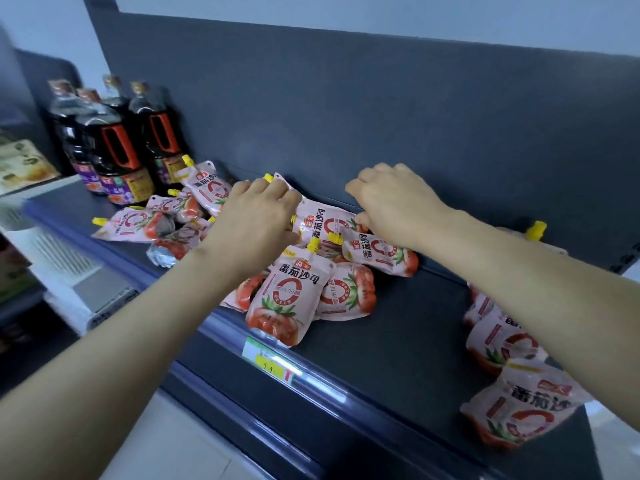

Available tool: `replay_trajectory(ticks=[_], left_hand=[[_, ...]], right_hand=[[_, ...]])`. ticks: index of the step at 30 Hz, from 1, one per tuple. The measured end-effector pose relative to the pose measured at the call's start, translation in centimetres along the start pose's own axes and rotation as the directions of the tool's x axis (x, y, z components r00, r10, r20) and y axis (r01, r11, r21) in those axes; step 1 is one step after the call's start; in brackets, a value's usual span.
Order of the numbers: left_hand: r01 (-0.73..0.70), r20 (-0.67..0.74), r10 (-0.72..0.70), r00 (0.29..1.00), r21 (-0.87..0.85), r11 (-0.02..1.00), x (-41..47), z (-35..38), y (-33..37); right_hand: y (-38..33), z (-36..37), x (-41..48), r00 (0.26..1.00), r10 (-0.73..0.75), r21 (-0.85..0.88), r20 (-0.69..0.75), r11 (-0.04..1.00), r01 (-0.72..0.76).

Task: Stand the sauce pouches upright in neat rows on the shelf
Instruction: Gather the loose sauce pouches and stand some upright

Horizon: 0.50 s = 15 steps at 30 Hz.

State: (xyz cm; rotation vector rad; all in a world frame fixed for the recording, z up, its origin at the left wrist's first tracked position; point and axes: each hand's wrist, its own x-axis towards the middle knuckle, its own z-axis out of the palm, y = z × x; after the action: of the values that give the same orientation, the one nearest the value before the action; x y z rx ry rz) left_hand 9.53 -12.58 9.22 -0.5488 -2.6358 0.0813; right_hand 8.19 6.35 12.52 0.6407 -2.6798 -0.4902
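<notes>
The left hand (256, 216) curls round the yellow-capped top of a glossy pink tomato sauce pouch (323, 220) at the back edge of the shelf (398, 323); the right hand (391, 199) seems to pinch its other side. Soft pouches (287, 299) lie heaped toward the front edge.

The fingertips of the left hand (256, 216) and the right hand (391, 202) are hidden behind the knuckles, so a grip on the sauce pouch (322, 218) between them cannot be confirmed. The pouches at the right (498, 341) are partly covered by the right forearm (519, 289). The print on the price tag (270, 362) and on the soy sauce bottles (114, 157) is blurred past reading.
</notes>
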Motion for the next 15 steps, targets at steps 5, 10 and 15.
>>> replay_trajectory(ticks=[5, 10, 15], left_hand=[[0.026, 0.087, -0.024, 0.996, -0.023, 0.999, -0.4, 3.3, -0.6], [0.018, 0.226, -0.009, 0.974, -0.037, 0.999, 0.5, 5.7, -1.0], [-0.033, 0.335, 0.086, 0.938, -0.162, 0.986, 2.5, 8.1, -1.5]], right_hand=[[0.1, 2.6, 1.9, 0.998, -0.051, 0.015, 0.045, 0.999, 0.050], [0.3, 6.0, 3.3, 0.978, -0.105, 0.041, 0.180, 0.994, 0.099], [0.8, 10.0, 5.2, 0.927, -0.105, 0.139, 0.361, 0.989, 0.058]])
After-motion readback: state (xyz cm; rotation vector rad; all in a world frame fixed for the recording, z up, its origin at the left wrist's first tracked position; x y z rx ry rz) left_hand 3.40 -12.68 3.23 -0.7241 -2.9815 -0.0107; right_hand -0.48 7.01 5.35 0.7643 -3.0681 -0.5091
